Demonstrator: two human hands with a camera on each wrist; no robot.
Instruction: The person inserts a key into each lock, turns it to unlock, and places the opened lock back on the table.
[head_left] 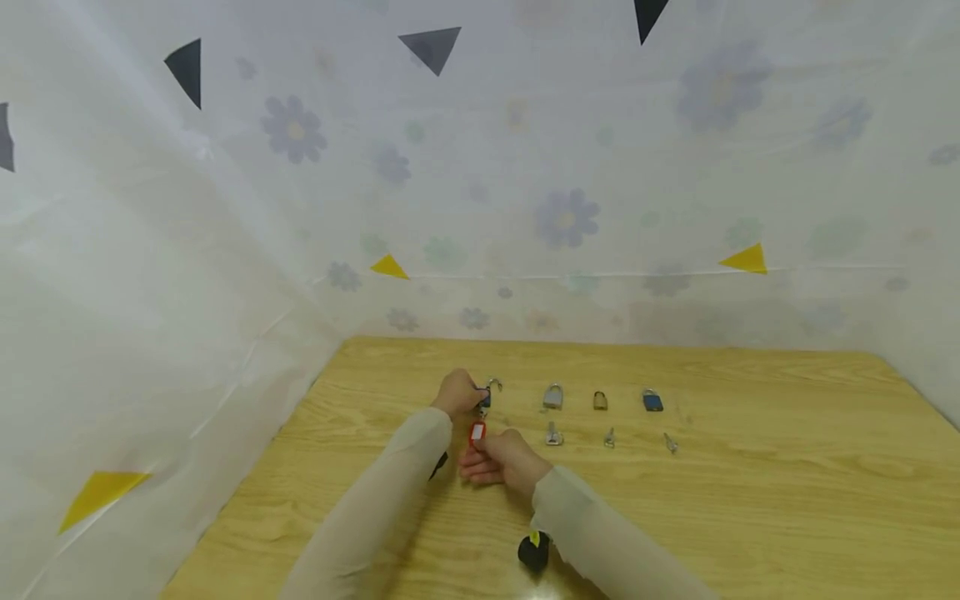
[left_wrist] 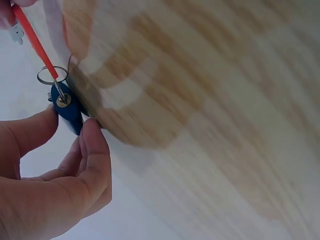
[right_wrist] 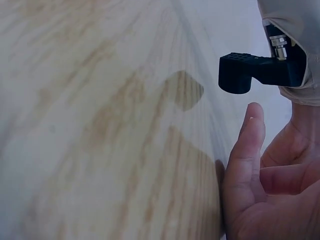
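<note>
Key [left_wrist: 60, 92] in blue padlock [left_wrist: 67, 110] shows only at left wrist.

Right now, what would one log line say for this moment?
left hand: pinches blue padlock | right hand: holds red-tagged key in its keyhole | shackle: open | three padlocks, three keys: untouched

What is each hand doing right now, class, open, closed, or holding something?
Left hand: pinches the blue padlock, with a key in it.
Right hand: holds the red key tag.
</note>
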